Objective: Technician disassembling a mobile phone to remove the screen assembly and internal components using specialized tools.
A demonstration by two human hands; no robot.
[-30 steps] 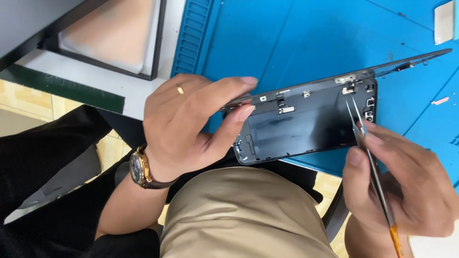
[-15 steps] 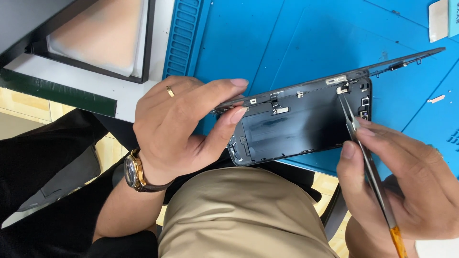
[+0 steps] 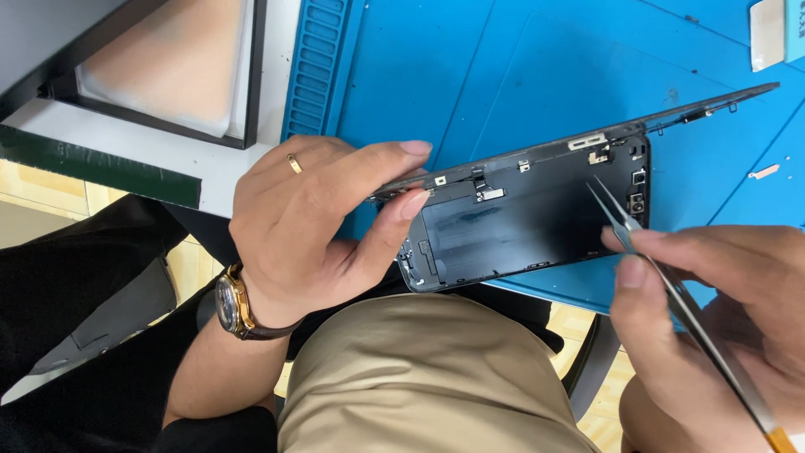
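My left hand (image 3: pixel 314 222), with a gold ring and a wristwatch, grips the left end of an opened dark phone housing (image 3: pixel 520 222) and tilts it up on edge over the blue work mat (image 3: pixel 470 84). The housing's inside faces me, with small metal parts along its upper edge. My right hand (image 3: pixel 713 310) holds thin metal tweezers (image 3: pixel 671 285). Their two tips are slightly apart and point at the upper right corner of the housing, just off its surface.
A black-framed tray with a pale pad (image 3: pixel 168 67) sits at the upper left on the white bench. A ribbed strip (image 3: pixel 314 67) runs along the mat's left edge. A small white piece (image 3: pixel 763 172) lies on the mat at the right. My lap is below.
The tweezers' tips have drawn back a little from the housing's right edge toward me. My left hand still holds the housing in the same tilt.
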